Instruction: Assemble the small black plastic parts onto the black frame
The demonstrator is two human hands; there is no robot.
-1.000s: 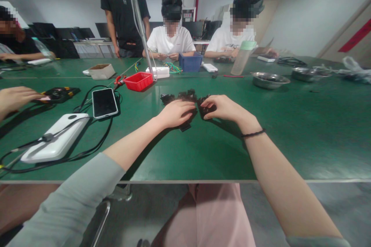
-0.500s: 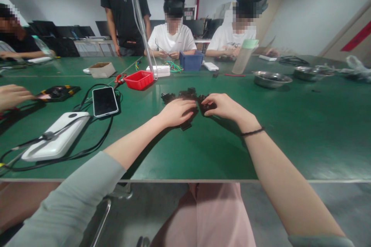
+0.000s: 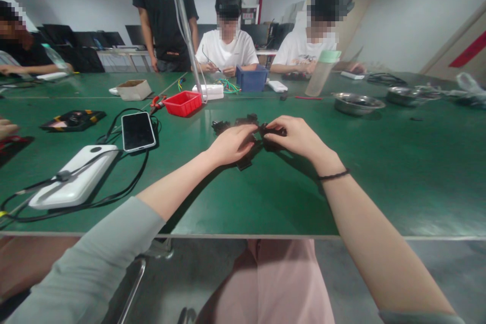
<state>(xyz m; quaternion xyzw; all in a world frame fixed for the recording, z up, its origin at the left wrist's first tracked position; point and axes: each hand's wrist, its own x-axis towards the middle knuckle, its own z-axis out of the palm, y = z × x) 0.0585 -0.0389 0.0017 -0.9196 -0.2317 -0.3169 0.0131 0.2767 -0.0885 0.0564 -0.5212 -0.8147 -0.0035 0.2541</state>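
Drawn back toward the left edge, a co-worker's bare hand has come away from the flat black-and-yellow tray.
On the smooth green tabletop, the left hand lies palm down over a black, angular assembly, its fingers together; whether they grip is hidden. Beside it, the right hand pinches a small black piece between thumb and fingers; whether the two join, I cannot tell. Beyond stands a red rectangular plastic bin.
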